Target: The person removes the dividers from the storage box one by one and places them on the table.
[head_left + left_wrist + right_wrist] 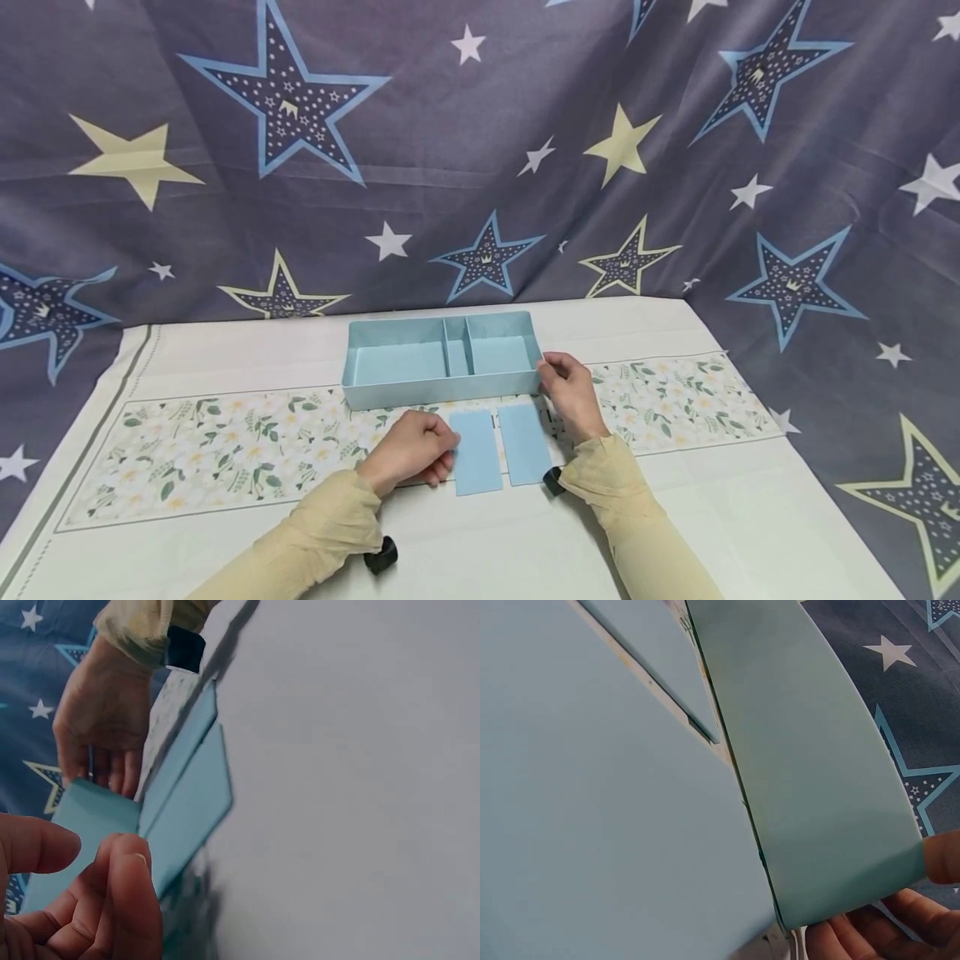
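Box (442,390): sitting at the centre of the frame, probably handling light and stiff, its smooth walls perhaps slipping; the end walls look best to hold.
Right hand (573,396): gripping the box's right end.
Left hand (409,450): resting loosely curled, holding nothing, beside the left panel (477,454).
Right panel (525,446): lying below the box, seeming thin, likely suiting an edge pinch.

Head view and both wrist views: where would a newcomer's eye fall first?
The dark starry backdrop fills the top of the head view. Below it, near the middle, sits a blue divided box, the right hand gripping its near right corner. Two flat blue panels lie side by side before it, the left hand beside them.
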Motion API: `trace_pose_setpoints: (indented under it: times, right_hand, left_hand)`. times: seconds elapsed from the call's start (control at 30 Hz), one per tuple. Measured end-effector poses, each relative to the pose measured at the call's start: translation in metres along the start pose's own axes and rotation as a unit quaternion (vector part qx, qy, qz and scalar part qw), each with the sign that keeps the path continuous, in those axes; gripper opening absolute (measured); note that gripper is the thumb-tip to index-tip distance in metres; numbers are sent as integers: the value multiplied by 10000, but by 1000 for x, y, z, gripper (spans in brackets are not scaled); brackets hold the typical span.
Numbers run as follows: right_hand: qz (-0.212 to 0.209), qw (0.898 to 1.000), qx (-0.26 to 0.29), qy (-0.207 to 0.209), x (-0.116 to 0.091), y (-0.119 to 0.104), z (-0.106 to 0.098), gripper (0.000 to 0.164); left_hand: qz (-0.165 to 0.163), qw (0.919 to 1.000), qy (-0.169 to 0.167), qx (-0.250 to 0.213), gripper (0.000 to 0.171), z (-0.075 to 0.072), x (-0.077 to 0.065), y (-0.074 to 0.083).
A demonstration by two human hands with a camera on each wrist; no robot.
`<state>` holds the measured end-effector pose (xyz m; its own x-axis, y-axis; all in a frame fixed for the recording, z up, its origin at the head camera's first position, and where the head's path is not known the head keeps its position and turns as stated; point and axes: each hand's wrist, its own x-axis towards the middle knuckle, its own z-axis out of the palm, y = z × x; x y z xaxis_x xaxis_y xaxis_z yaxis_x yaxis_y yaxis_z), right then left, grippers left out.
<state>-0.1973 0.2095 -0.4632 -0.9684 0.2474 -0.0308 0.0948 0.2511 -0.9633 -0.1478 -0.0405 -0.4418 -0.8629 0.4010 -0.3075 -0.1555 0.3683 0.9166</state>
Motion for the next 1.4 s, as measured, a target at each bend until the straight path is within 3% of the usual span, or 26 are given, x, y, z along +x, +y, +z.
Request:
trace_pose_setpoints:
  times: [0.2,0.37,0.5,0.6,0.73,0.97,1.13,1.3,1.4]
  right_hand:
    - [-160,9998,-61,108,12,17,3,31]
    - [-48,10000,9,35,4,5,2,33]
    - [111,9999,45,-66,-5,-13,0,33]
    - [209,9997,19,-78,-7,-18,0,33]
    - [132,9999,-27,-51,-5,-15,0,34]
    - [18,9999,-139,-35,8,12,2,35]
    - [101,9999,-72,-72,1,3,1,34]
    - [92,9999,-34,-99,-9,-13,-2,33]
    - [17,10000,40,-53,-5,-7,0,33]
  left_hand:
    - [478,9963,243,669,21,-9,2,18]
    - [931,9853,540,1326,17,-19,4,35]
    - [1410,9657,988,1943,15,-24,9,43]
    - [1588,9493,1406,2322,16,-26,15,46]
    - [1659,9359,1761,2559,19,-26,23,53]
    - [1600,9124,2314,2972,23,-29,39,58]
    - [1570,8981,2546,3226,26,-31,50,60]
    - [1503,8896,2555,3474,27,-34,62,62]
    - [1306,8893,2520,3586,30,-36,68,62]
